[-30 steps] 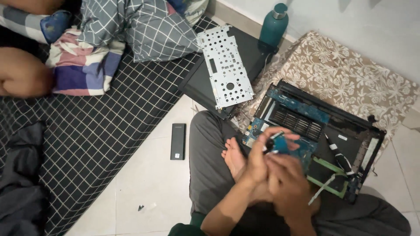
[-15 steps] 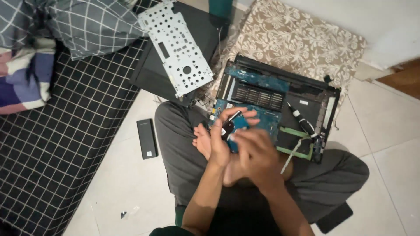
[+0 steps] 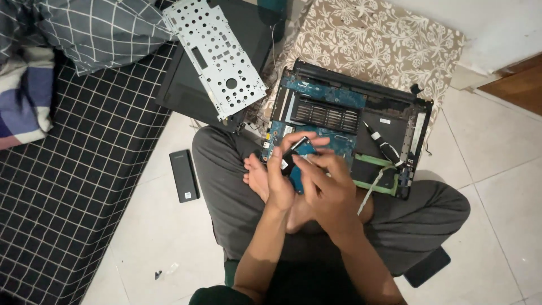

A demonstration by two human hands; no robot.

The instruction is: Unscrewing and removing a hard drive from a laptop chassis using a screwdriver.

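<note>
An opened laptop base (image 3: 361,107) with a blue circuit board rests across my lap and a patterned cushion. My left hand (image 3: 280,181) grips a small black and silver part (image 3: 293,149) above the near left corner of the board. My right hand (image 3: 327,183) is closed beside it, fingertips touching the same part; whether it holds a tool I cannot tell. A black-handled screwdriver (image 3: 384,146) lies inside the base to the right of my hands.
A perforated metal plate (image 3: 217,53) leans on a black laptop panel (image 3: 186,90) to the upper left. A black rectangular battery-like block (image 3: 184,175) lies on the white tile floor. A checked mattress (image 3: 68,186) fills the left. A floral cushion (image 3: 367,39) sits beyond the laptop.
The view has shifted, so everything sits further left and lower in frame. My hands stay together over the board's near left corner, holding the small part.
</note>
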